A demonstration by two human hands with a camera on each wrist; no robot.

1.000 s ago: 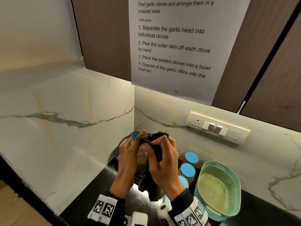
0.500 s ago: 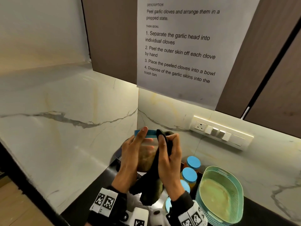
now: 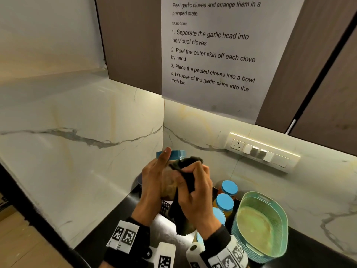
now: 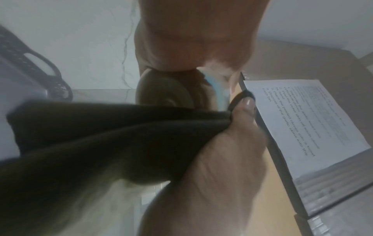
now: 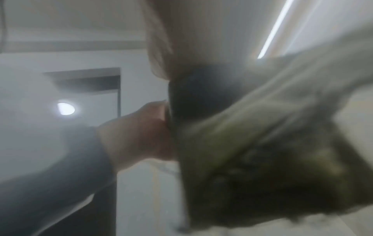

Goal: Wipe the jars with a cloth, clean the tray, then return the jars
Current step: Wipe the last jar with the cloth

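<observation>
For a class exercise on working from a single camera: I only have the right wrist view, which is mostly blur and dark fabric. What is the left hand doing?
Observer: The left hand grips a blue-lidded jar, held up off the counter.
Operator: And that fabric?
Observer: It is the dark cloth; the right hand holds it against the jar's side.
Operator: Any jars left?
Observer: At least three other jars stand beside a teal basket.
</observation>
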